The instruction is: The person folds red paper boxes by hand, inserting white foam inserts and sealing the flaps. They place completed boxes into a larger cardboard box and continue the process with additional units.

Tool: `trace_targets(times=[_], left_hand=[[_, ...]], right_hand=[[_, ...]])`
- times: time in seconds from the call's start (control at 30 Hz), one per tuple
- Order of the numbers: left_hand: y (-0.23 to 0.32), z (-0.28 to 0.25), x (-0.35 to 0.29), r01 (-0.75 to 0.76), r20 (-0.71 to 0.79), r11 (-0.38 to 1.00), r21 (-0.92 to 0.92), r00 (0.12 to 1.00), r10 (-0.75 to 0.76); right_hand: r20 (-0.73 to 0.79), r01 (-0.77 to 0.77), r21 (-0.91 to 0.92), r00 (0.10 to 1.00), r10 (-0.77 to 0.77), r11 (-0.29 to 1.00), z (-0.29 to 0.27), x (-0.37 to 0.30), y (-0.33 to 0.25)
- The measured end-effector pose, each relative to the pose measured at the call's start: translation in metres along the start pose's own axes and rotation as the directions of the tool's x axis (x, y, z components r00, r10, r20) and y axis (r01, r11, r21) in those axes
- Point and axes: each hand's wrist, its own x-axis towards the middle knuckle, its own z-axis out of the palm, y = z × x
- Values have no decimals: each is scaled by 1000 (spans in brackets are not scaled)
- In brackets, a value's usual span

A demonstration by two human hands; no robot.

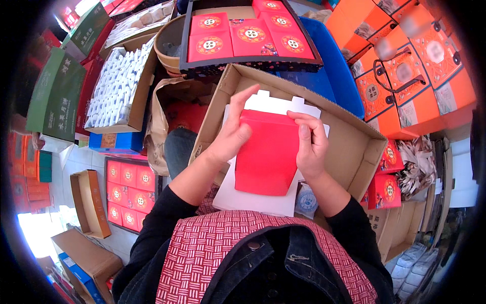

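Note:
In front of me is a red paper box piece (267, 159), its plain red face up. It rests over white die-cut card sheets (298, 108) with tabs at the far edge. My left hand (232, 133) is at the box piece's left edge, index finger stretched away from the bent thumb; its other fingers are mostly hidden. Closed at the upper right corner, my right hand (310, 144) pinches the red piece between thumb and fingers. Under the sheets, a shallow cardboard tray (349, 147) lies tilted across my lap.
Ahead stands a dark case of red boxes (251, 38), beside a blue bin (344, 83). Orange gift boxes (407, 76) are stacked at right. On the left are a carton of white packets (119, 86), green boxes (56, 96) and another red-box tray (130, 190).

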Motion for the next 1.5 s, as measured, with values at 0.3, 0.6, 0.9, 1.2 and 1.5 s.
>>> trace_targets(times=[0.3, 0.6, 0.9, 1.2, 1.5], left_hand=[[-1, 7, -8, -19, -72, 990, 141, 997, 29], [-5, -16, 26, 397, -150, 905, -151, 896, -418], [7, -46, 45, 438, 161, 717, -542, 892, -423], [25, -24, 93, 377, -352, 915, -144, 845, -403], [-14, -129, 235, 386, -532, 910, 153, 808, -254]], right_hand=[[13, -28, 48, 1000, 27, 998, 5, -5, -4], [503, 490, -368, 819, -274, 790, -38, 51, 3], [608, 88, 37, 788, -93, 995, -20, 106, 19], [536, -705, 295, 681, 498, 646, 3, 130, 21], [503, 103, -745, 736, 453, 660, -95, 123, 47]])
